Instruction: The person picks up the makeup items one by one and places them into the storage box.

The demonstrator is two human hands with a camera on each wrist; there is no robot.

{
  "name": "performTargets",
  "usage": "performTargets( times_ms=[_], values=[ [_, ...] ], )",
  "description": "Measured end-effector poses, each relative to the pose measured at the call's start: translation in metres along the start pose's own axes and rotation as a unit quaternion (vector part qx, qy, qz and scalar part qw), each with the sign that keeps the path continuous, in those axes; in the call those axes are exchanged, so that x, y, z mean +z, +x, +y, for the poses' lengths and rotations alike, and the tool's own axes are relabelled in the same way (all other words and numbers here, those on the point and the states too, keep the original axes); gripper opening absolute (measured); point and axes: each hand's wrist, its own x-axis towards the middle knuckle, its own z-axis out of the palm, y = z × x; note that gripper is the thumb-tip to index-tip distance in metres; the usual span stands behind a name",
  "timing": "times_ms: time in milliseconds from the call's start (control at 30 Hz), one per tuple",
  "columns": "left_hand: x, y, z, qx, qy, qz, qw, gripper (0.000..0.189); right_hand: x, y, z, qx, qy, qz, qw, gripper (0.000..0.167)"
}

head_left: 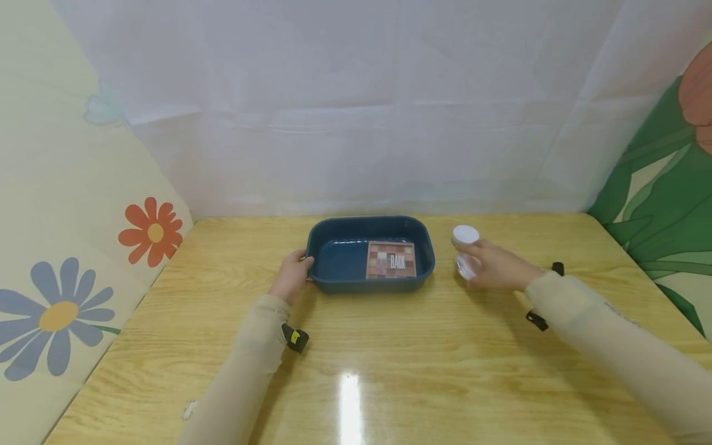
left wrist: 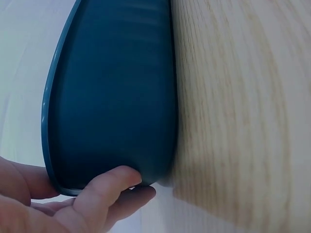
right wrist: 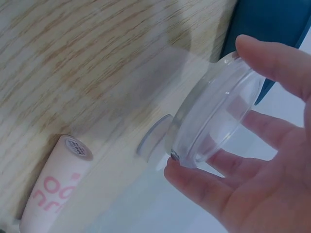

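Near the table's [head_left: 423, 371] far edge, tray [head_left: 364, 287]: my left hand [head_left: 290, 275] grips its end.
Clear disc [right wrist: 214, 111]: my right hand [head_left: 500, 266], half-spread, pinches its rim, safest hold; likely light, slick.

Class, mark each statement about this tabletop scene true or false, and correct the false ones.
1. The left hand grips the left end of the blue tray. True.
2. The right hand is empty. False: it holds a clear round object.
3. A patterned square item lies inside the tray. True.
4. That patterned square item lies at the tray's left end. False: it lies towards the right end.
5. A pale pink cylinder is on the table, outside the tray. True.
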Motion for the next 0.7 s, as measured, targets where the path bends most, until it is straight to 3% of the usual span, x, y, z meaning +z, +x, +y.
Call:
performTargets(
  times_ms=[200, 467, 700],
  values=[
    [-0.004, 0.009, -0.010, 0.018, -0.007, -0.007, 0.9998, 0.044, -0.002, -0.003, -0.004, -0.010, -0.022, 0.009, 0.9997, 0.085],
    [-0.001, -0.001, 0.001, -0.003, 0.001, -0.008, 1.0000, 0.044, -0.006, -0.005, -0.010, -0.016, -0.044, 0.028, 0.9985, 0.079],
    [0.000, 0.000, 0.001, -0.009, -0.004, -0.004, 0.9999, 0.044, -0.010, -0.009, -0.020, -0.017, -0.053, 0.034, 0.9979, 0.075]
  ],
)
